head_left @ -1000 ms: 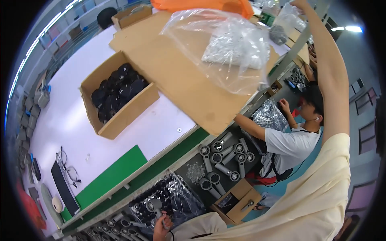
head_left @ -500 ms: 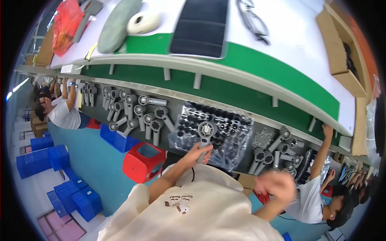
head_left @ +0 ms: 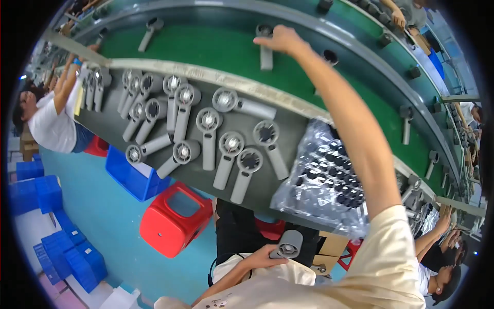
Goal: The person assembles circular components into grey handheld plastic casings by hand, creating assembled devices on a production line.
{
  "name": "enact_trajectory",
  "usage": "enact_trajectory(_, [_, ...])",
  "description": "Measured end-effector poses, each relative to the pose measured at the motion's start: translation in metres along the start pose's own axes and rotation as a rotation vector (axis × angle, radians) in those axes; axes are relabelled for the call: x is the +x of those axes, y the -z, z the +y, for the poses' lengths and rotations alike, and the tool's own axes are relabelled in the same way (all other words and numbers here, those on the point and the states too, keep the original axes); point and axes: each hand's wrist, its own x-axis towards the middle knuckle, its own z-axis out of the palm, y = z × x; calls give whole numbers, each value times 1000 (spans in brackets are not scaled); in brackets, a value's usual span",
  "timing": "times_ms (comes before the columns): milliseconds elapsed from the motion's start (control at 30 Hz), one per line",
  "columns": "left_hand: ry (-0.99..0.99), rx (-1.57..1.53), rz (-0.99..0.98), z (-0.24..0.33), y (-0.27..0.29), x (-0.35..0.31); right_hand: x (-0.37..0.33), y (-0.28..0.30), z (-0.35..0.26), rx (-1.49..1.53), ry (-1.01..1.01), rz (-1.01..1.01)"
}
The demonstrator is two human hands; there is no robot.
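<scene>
Near my lap, my left hand (head_left: 263,257) is closed around a grey handheld fan (head_left: 289,244), its round head pointing up and to the right. My right arm stretches far forward across the bench edge. Over the green conveyor belt, my right hand (head_left: 284,40) has its fingers across the neck of another grey handheld fan (head_left: 266,59), whose handle points toward me; part of its head is covered. On the dark bench lie several more grey fans (head_left: 208,131), some with pale hubs and some with dark ones. A clear plastic sheet with black round parts (head_left: 329,175) is partly behind my right arm.
The green belt (head_left: 206,51) carries other fans, spaced apart. A pale rail (head_left: 170,67) divides it from the bench. A red stool (head_left: 164,226) and blue bin (head_left: 131,175) stand at left. Co-workers sit at both sides; another person's hand (head_left: 398,18) is across the line.
My right hand has gone from beside my body out to the belt. My left hand has drawn its fan back toward my lap. The view has shifted, and the white overhead shelf is out of sight.
</scene>
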Motion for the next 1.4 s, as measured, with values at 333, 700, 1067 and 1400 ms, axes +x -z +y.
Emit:
enact_trajectory(333, [-162,59,-134,-140,90,66,42,-51,14,285,-148,-171])
enact_trajectory(700, [-286,92,-139,-167,80,29,-173,-42,-5,99,-149,-118])
enact_trajectory(1067, [-702,-32,77,-118,33,-26,-262,-13,-11,47,111,253])
enact_trajectory(1400, [-570,-40,3,-21,-28,14,-485,30,280,-353,-340,425])
